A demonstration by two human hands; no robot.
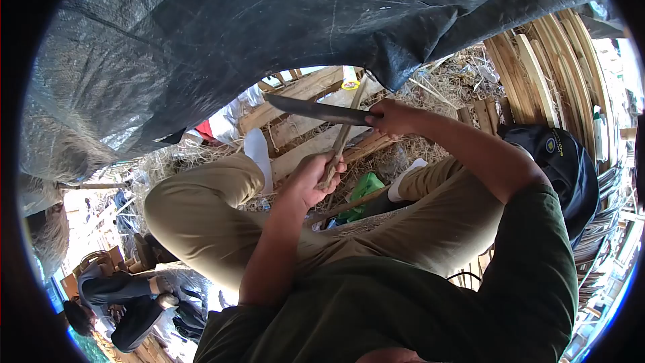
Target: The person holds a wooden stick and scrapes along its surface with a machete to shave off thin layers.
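My left hand (318,176) is wrapped round the lower end of a thin, split-looking stick (344,136), which slants up and to the right. My right hand (392,118) grips the handle of a long dark blade (316,109). The blade points left and crosses the stick above my left hand; whether its edge touches the stick I cannot tell. Most of the blade's handle is hidden in my fingers.
Wooden planks (302,121) and straw lie beyond my crossed legs. A green bag (363,196) is near my foot. Dark tarp (269,20) hangs overhead. Stacked boards (544,74) and a black bag (561,168) are at right. Another person (127,299) sits at lower left.
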